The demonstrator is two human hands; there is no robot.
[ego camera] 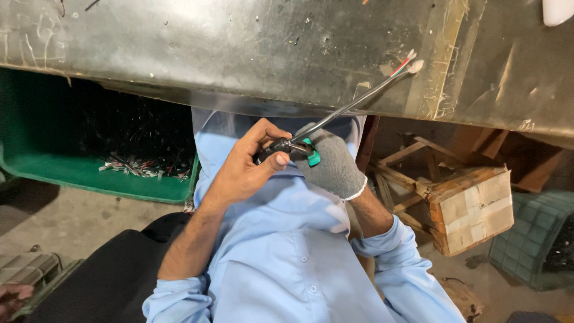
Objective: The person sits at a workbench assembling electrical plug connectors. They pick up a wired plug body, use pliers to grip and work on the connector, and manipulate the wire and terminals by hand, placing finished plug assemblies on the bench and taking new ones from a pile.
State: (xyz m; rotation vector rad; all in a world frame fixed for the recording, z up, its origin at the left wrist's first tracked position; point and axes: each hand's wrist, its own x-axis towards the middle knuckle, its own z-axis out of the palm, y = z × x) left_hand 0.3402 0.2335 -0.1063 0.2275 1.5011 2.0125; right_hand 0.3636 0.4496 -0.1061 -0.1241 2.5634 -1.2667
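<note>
Pressed close under the worn metal bench edge (251, 101), little room above the hands. Left hand (242, 170) bare, thumb and fingers pinched on the black end of a gray cable (353, 104). Right hand (335, 164) gloved, closed around a green-handled tool (311, 154) at the same spot. Cable slanting up onto the bench top, coloured wires bared at its tip. Left, green crate (89, 179) holding wire scraps (143, 166). Right, taped cardboard box (472, 209) in a wooden frame.

A dark, scratched metal bench (239, 48) ran across the top, its edge just above the lap. A cable's (359, 101) frayed end lay on it near a strip of yellowed tape (445, 54). Below, the concrete floor (78, 215) carried a green crate (101, 179) holding wire scraps (140, 166), a taped wooden stool (472, 209) and a dark crate (538, 239).
</note>
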